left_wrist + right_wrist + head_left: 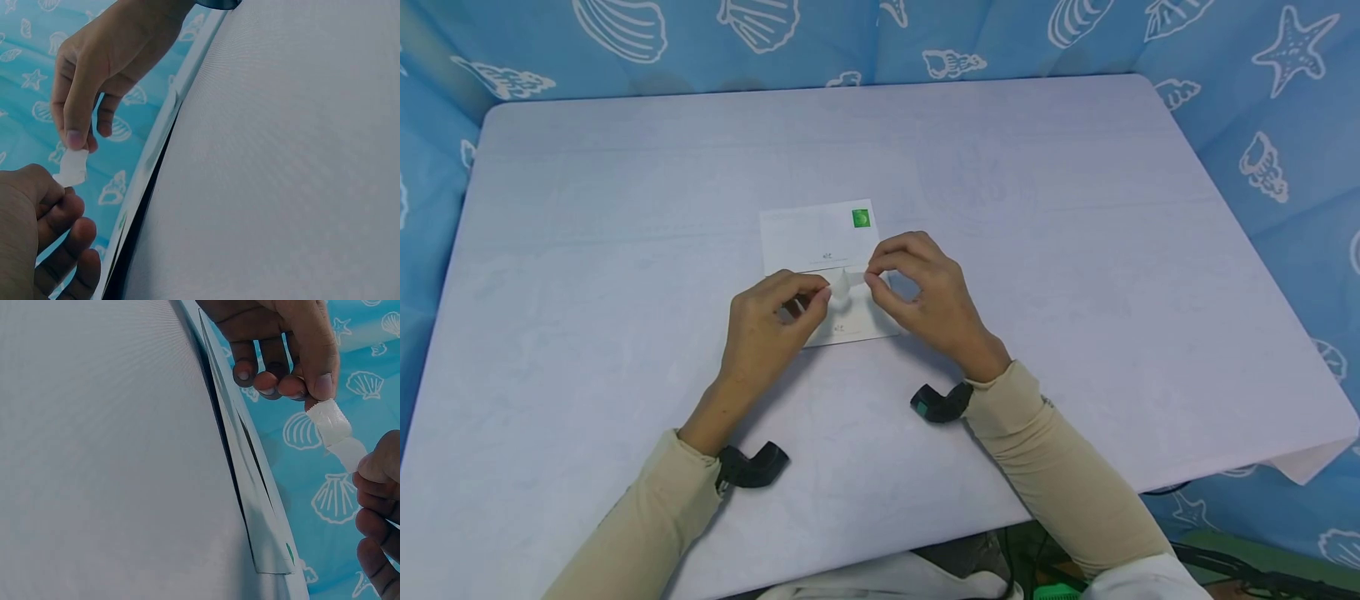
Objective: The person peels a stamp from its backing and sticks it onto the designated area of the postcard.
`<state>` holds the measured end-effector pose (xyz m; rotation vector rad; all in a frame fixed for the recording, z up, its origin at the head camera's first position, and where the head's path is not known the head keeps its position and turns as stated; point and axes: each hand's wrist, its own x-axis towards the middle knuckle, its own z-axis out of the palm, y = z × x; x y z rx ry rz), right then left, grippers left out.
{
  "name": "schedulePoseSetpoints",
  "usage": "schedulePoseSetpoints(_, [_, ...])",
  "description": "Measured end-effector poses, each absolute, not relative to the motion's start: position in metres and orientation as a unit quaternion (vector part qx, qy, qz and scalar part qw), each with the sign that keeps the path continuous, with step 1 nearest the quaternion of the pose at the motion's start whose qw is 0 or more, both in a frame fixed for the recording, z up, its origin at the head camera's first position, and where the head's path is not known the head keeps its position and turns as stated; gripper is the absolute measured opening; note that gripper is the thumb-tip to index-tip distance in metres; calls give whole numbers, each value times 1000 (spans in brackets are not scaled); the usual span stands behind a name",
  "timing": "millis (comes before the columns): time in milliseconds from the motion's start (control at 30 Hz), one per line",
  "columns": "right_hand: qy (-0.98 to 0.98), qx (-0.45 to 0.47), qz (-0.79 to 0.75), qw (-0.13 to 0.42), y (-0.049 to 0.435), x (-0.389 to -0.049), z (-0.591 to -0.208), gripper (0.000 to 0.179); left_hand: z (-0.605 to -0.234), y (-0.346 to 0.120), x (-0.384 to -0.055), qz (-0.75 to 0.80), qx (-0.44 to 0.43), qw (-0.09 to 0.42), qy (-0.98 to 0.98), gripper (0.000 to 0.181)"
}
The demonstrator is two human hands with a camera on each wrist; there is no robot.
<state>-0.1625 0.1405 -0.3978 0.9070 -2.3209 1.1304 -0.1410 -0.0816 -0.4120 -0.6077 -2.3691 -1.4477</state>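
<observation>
Between my two hands hangs a short strip of white tape [333, 425], a zigzag cut showing at one end and a bend near its middle. My left hand [772, 321] pinches one end between thumb and forefinger. The other end is pinched by the thumb and forefinger of my right hand [928, 292]. Both hands are raised over white paper [805, 233] that bears a green stamp-like square [861, 218]. A line crosses this paper below the square; whether it is a fold or two overlapping pieces, I cannot tell. The hands partly cover the lower section.
A pale cloth covers the table [1037, 250] around the paper. Blue curtain [1000, 33] with white shell prints hangs along the back and sides. Black wrist devices [752, 465] sit at both cuffs. Cables [1232, 567] run below the table's right front edge.
</observation>
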Motion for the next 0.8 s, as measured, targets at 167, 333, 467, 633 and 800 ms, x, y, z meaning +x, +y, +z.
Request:
schedulePoseSetpoints(167, [-832,320,405,204,142,-164,-398,5,-411,-82,-141,-506,-214,150,-822,6])
schedulePoseSetpoints(333, [-837,316,398,202,144,-164,-396,7,-410,-82,-141,-508,-216,151,-820,6])
schedulePoseSetpoints(467, [-839,314,397,203,146,-164,-395,4,-411,-81,-141,-508,-218,148,-820,6])
schedulePoseSetpoints(633, [-840,308,396,209,149,-165,-393,4,-411,-81,-141,-509,-217,145,-820,6])
schedulePoseSetpoints(800, [-848,299,384,210,154,-168,-391,4,-411,-81,-140,-509,-215,146,-820,6])
